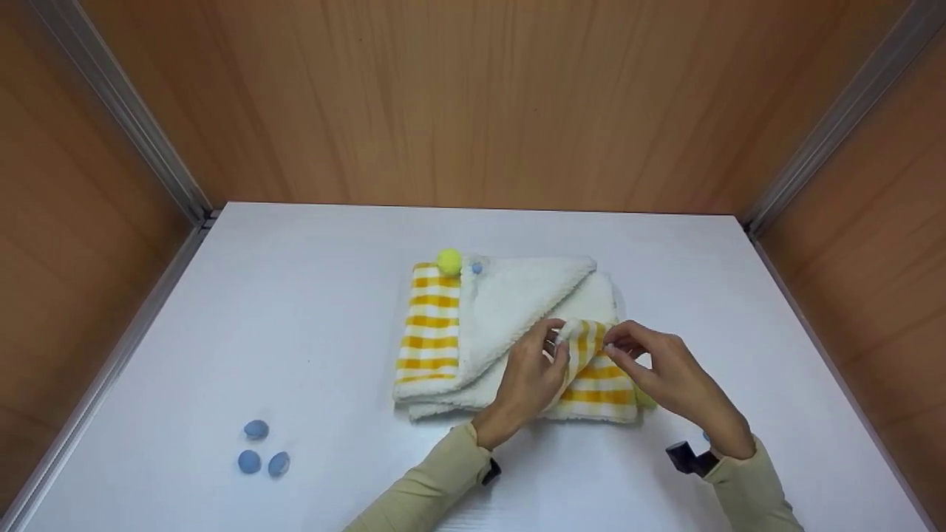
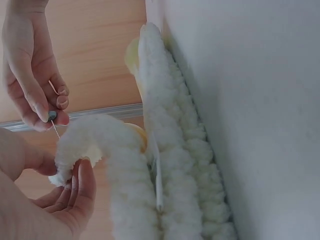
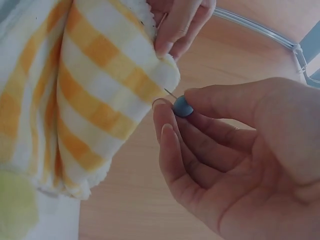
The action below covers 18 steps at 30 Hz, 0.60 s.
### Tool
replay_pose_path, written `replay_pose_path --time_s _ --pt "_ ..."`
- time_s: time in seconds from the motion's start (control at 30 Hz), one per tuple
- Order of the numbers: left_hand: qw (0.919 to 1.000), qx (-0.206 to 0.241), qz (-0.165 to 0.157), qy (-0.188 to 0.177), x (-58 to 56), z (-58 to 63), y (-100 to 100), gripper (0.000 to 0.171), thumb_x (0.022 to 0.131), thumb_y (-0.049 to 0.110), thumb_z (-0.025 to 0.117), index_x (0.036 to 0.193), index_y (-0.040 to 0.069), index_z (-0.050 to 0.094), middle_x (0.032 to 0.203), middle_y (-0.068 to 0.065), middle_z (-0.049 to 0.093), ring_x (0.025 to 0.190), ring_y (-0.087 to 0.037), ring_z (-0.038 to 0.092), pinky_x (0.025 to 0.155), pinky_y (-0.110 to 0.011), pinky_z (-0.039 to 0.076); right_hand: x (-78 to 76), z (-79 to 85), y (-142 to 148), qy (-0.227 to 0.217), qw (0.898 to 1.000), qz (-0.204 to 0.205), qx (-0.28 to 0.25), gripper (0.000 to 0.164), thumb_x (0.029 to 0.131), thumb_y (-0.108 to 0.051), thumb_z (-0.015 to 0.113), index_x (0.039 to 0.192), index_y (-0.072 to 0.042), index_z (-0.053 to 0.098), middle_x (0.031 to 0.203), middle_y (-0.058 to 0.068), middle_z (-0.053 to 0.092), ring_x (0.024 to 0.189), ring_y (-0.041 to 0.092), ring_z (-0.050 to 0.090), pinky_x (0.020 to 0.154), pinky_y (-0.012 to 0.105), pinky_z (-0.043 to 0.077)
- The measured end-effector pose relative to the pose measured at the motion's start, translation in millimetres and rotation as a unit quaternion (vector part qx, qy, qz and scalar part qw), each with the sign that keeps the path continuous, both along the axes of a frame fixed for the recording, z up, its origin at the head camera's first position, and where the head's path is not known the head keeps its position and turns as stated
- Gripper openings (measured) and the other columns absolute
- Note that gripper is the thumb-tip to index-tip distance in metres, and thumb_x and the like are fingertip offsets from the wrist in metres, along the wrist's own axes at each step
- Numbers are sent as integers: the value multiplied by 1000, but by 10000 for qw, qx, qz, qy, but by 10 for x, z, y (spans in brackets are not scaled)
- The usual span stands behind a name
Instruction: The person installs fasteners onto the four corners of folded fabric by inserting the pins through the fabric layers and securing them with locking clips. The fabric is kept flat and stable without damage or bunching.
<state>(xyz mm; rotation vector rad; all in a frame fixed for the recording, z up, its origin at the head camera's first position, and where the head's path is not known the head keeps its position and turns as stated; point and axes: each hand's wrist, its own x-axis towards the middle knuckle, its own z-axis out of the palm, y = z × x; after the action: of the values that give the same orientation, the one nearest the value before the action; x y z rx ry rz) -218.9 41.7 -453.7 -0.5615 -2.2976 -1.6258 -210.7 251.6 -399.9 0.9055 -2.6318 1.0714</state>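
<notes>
White table (image 1: 332, 310): folded blanket (image 1: 488, 325) at centre, blue-headed pin (image 3: 182, 106) at its turned-up corner.
Blanket: likely light, soft and limp; grip by the edge. The left hand (image 1: 526, 373) pinches that corner between thumb and fingers; the right hand (image 1: 676, 377) pinches the pin. Pin: likely stiff, light, sharp; hold by the rounded head. Tip contact with cloth cannot be determined. No legible brand, label or writing.

On the white worktop (image 1: 332, 310), the left hand (image 1: 528, 369) pinches a turned-up corner of a folded checked blanket (image 1: 495, 318). The right hand (image 1: 665, 366) is at that corner, anything it holds too small to tell. 3 blue knobs (image 1: 249, 462) lie at left; a yellow pompom (image 1: 448, 261) sits near the blanket's far-left corner.
</notes>
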Motion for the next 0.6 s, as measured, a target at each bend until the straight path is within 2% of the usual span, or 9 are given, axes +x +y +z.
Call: replay_pose_path --time_s 0.27,0.5,0.6 --pt "9995 251 -115 -120 -12 -12 10 20 99 0 61 119 -1 65 93 -8 68 79 -11 66 65 -19 54 -74 -91 -55 16 9996 258 -79 11 96 1 69 106 -2 67 96 6 74 86 17 71 77 30 57" --pt "9997 167 -165 -22 -10 -17 8 20 99 -1 61 118 -1 65 94 -8 67 80 -11 65 66 -19 54 -109 -153 -82 -174 9996 180 -111 12 96 -1 70 108 -3 68 100 5 74 88 16 70 78 31 57" --pt "9997 14 -226 89 -7 -21 13 19 100 -1 59 119 -2 65 95 -10 68 82 -13 66 67 -19 54 -140 -204 -79 -205 9994 197 -201 20 97 -2 70 115 -2 64 102 4 75 90 16 71 80 34 58"
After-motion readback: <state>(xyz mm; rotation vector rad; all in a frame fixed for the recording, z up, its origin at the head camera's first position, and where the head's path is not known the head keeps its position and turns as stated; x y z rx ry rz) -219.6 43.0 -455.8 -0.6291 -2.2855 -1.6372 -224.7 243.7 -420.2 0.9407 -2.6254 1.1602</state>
